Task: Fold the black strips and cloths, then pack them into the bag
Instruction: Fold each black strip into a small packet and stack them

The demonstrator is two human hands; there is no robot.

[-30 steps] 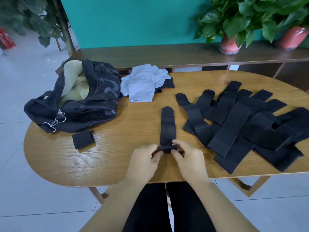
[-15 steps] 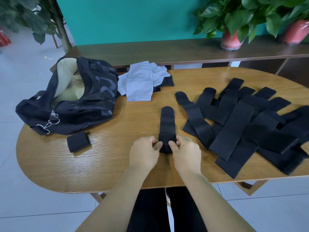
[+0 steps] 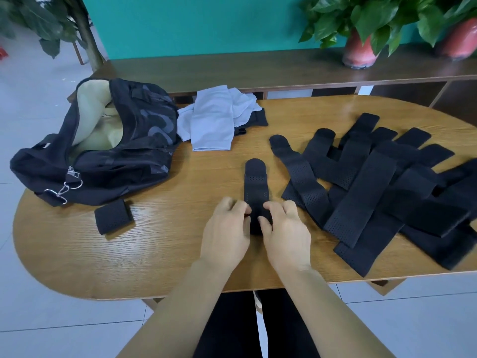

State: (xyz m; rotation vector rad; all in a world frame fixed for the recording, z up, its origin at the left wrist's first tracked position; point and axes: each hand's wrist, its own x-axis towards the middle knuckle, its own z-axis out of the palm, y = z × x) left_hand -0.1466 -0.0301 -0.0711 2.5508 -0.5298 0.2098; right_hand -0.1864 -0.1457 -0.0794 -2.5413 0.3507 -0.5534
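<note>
You've got one black strip (image 3: 256,187) laid out straight on the wooden table (image 3: 165,244), just right of the open bag (image 3: 103,153), and both hands are on its near end. Your left hand (image 3: 225,233) and right hand (image 3: 285,232) sit side by side, fingers curled in and pinching the rolled near end of that strip between them; its rounded far tip lies flat, pointing away from you. One folded strip (image 3: 113,215) waits just below the bag, not packed yet. Well right of the bag, the pile of loose strips (image 3: 382,184) sprawls in overlapping layers, and the light cloths (image 3: 216,122) sit just beside the bag's right edge. Watch it here: the fold looks springy, so if you ease off one side, it could unroll or go crooked. Your right hand is near the pile, too, and a stray drag could pull the closest strip along.
</note>
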